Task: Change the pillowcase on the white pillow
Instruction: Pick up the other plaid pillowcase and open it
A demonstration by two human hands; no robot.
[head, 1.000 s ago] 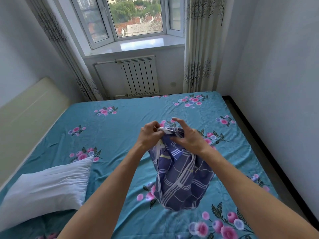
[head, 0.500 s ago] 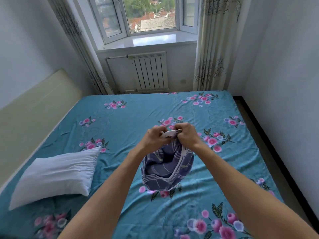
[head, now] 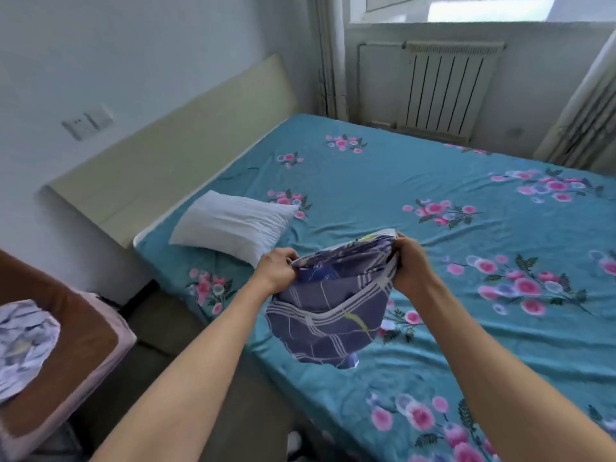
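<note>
— What fills the room?

— A bed (head: 433, 201) under a teal flowered sheet, its pale headboard (head: 173, 161) against the wall, a radiator (head: 443, 88) beyond the far edge.

— And the white pillow?

— The pillow (head: 233, 225) lies bare near the headboard, on the sheet, just past the left hand.

— The pillowcase?

— The blue checked pillowcase (head: 333, 315) hangs above the bed's near edge, bunched up, its mouth held apart.

— By both hands?

— Yes. The left hand (head: 276, 271) is closed on the left side of the opening, the right hand (head: 411, 265) clenched on the right side.
</note>
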